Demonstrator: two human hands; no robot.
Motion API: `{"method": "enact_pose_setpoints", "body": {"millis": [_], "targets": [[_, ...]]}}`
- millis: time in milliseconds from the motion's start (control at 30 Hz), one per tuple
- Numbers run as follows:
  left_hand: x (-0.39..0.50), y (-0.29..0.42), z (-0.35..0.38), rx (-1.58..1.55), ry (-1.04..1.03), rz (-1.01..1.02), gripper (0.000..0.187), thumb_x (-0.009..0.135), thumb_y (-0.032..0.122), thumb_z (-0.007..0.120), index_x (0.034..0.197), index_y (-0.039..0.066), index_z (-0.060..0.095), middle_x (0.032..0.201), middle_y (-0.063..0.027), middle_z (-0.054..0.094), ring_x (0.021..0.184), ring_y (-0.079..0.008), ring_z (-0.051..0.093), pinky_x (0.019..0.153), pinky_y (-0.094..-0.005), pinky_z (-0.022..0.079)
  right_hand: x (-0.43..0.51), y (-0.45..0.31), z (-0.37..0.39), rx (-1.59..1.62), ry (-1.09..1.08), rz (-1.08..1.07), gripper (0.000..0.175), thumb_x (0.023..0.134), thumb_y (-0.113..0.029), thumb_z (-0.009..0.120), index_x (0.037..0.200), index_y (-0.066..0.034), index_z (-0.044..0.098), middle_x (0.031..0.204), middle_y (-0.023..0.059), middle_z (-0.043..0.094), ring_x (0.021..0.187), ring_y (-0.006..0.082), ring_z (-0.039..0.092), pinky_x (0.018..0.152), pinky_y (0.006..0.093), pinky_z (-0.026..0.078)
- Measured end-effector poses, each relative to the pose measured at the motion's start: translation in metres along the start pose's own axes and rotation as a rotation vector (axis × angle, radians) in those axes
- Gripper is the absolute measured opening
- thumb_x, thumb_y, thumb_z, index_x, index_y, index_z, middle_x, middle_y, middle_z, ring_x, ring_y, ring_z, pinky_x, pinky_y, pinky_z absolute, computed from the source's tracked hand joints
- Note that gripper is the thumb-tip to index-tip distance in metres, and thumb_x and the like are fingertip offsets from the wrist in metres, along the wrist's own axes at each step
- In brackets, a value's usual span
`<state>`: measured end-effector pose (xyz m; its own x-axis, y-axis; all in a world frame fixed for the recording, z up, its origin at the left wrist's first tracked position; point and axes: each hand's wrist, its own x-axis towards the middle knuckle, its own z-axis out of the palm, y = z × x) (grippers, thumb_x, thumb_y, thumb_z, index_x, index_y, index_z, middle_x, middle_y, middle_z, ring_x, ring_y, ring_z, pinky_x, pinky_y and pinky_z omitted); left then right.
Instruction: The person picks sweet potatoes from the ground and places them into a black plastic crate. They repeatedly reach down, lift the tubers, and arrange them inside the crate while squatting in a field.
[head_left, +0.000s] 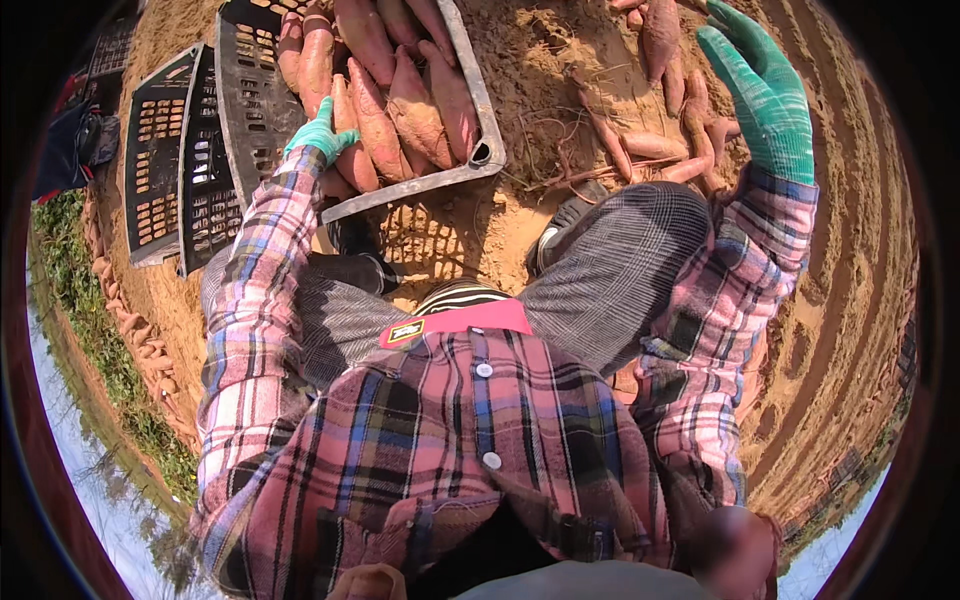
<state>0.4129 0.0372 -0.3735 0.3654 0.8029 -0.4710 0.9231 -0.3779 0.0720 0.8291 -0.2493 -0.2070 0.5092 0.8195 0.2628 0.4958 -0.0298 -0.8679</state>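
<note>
My left hand (324, 136), in a green knit glove, rests among the sweet potatoes (379, 120) at the near left side of a black plastic crate (412, 186). Its thumb and forefinger are spread, and the other fingers are hidden. Off to the right, my right hand (772, 97) wears a matching glove. Its fingers stretch toward the top edge, above a loose pile of sweet potatoes (660, 150) on the soil. The fingertips come close to a root end at the picture's edge, and no held thing is visible.
More black crates (161, 157) stand on edge left of the filled one. My bent knees (630, 240) and shoes (559, 225) frame the sandy ground. Ploughed furrows (847, 300) run along the right. A row of sweet potatoes (139, 337) lies beside green plants (112, 315) at far left.
</note>
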Motion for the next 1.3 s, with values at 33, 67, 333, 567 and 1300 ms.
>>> {"method": "enact_pose_setpoints", "body": {"millis": [33,67,333,567,1300], "targets": [[0.014,0.011,0.008,0.003,-0.008,0.042,0.093,0.076,0.043,0.069,0.146,0.013,0.017,0.124,-0.0261,0.053,0.113,-0.0355,0.054,0.091,-0.0389,0.044,-0.028,-0.006,-0.028,0.038,0.184,0.092,0.042,0.088,-0.022,0.063,0.123,-0.0008,0.054,0.116,0.0129,0.06,0.105,0.0198,0.059,0.089,0.031,0.049],[0.019,-0.033,0.012,-0.097,-0.052,-0.031,0.095,0.076,0.045,0.068,0.147,0.018,0.011,0.13,-0.0249,0.048,0.118,-0.0368,0.05,0.097,-0.0414,0.04,-0.039,0.001,-0.03,0.184,0.307,0.129,0.038,0.089,-0.02,0.062,0.12,-0.0005,0.056,0.113,0.0124,0.062,0.101,0.0181,0.061,0.086,0.0292,0.05],[-0.042,0.055,-0.042,-0.391,0.194,0.14,0.038,0.082,0.026,0.069,0.115,0.009,0.062,0.08,-0.0062,0.065,0.071,-0.0124,0.058,0.068,-0.0268,0.048,-0.283,0.182,-0.027,0.275,0.416,1.296,0.042,0.083,-0.026,0.068,0.114,0.0006,0.057,0.088,0.0075,0.064,0.067,0.0149,0.06,0.054,0.0261,0.051],[-0.105,0.129,-0.009,-0.424,0.21,0.402,0.025,0.085,0.016,0.065,0.107,0.005,0.066,0.086,-0.0091,0.068,0.075,-0.0127,0.062,0.07,-0.0265,0.05,-0.277,0.248,0.076,0.352,0.479,1.51,0.086,0.059,-0.036,0.085,0.123,0.0094,0.048,0.108,0.0226,0.061,0.091,0.0275,0.062,0.083,0.0351,0.051],[-0.084,0.127,0.009,-0.829,0.358,0.545,0.021,0.083,0.008,0.064,0.102,-0.001,0.066,0.088,-0.0068,0.068,0.076,-0.01,0.061,0.071,-0.0243,0.049,-0.164,0.165,-0.003,0.781,0.706,0.544,0.044,0.08,-0.018,0.07,0.117,-0.0003,0.055,0.112,0.016,0.06,0.101,0.0267,0.058,0.086,0.0382,0.05]]}}
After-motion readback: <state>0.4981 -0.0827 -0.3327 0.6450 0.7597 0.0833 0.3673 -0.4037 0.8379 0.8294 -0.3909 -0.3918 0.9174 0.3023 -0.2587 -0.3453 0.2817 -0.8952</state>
